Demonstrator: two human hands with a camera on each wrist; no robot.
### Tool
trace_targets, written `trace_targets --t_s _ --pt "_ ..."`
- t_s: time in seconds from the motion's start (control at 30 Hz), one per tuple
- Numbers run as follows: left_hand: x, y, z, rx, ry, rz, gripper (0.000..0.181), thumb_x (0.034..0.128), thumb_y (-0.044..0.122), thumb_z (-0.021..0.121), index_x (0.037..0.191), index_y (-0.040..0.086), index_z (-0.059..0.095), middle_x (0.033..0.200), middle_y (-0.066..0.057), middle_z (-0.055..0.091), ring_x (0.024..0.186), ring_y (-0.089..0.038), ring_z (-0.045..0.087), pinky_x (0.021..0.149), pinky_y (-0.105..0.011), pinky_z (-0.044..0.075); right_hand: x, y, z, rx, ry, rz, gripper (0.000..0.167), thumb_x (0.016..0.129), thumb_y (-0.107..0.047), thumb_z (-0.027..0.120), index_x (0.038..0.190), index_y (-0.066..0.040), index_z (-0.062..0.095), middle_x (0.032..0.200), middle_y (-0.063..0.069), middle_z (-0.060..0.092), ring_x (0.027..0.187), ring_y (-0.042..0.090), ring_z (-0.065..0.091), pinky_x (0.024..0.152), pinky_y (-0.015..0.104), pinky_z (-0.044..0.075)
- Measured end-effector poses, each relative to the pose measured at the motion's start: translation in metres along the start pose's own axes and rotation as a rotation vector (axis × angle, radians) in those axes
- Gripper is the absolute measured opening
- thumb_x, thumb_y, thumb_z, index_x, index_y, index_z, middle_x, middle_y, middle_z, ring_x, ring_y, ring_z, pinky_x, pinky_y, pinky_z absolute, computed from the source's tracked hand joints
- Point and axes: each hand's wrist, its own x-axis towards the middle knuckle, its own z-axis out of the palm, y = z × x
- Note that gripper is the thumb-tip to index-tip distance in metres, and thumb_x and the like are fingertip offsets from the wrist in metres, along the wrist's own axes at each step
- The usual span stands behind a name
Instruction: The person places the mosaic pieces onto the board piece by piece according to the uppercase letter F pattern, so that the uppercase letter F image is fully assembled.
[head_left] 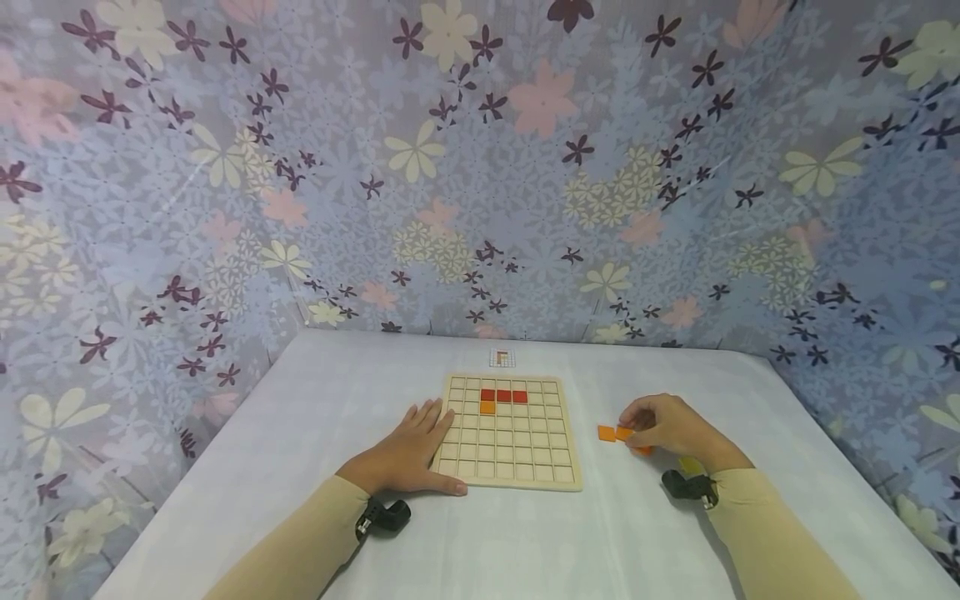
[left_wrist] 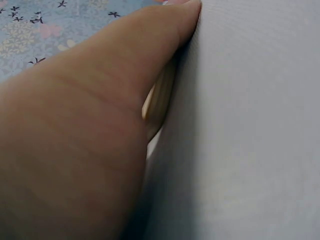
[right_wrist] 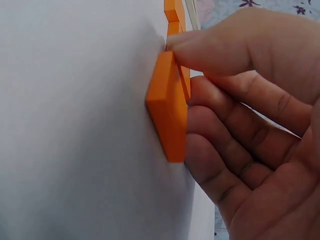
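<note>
A pale wooden grid board [head_left: 517,475] lies flat on the table. Three red tiles [head_left: 504,396] fill a short row near its far side, and one orange tile [head_left: 487,407] sits just below the leftmost red. My left hand [head_left: 405,454] rests at the board's left edge, fingers extended over the rim and thumb along the near left corner. To the right of the board, my right hand [head_left: 663,429] pinches an orange tile [head_left: 623,433] between thumb and fingers, low over the table. A separate orange tile [head_left: 606,433] lies just left of it; another orange tile [right_wrist: 167,110] is under the hand.
A small printed card [head_left: 502,358] with a coloured grid pattern lies behind the board. Something yellow [head_left: 690,466] shows partly under my right wrist. The white-covered table [head_left: 525,550] meets a flowered cloth [head_left: 480,208] at the back.
</note>
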Motion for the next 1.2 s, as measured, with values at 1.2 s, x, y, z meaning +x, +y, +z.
trace_targets --t_s 1.2 --pt "0.003 -0.001 0.003 0.019 -0.002 -0.004 0.136 0.0772 0.095 0.055 0.168 0.002 0.018 0.172 -0.025 0.006 0.159 -0.039 0.004 0.125 -0.054 0.003 0.017 -0.037 0.016 0.023 0.076 -0.124 0.022 0.088 -0.004 0.083 0.108 -0.005 0.078 0.097 -0.001 0.073 0.087 0.017 0.069 0.078 0.039 0.057"
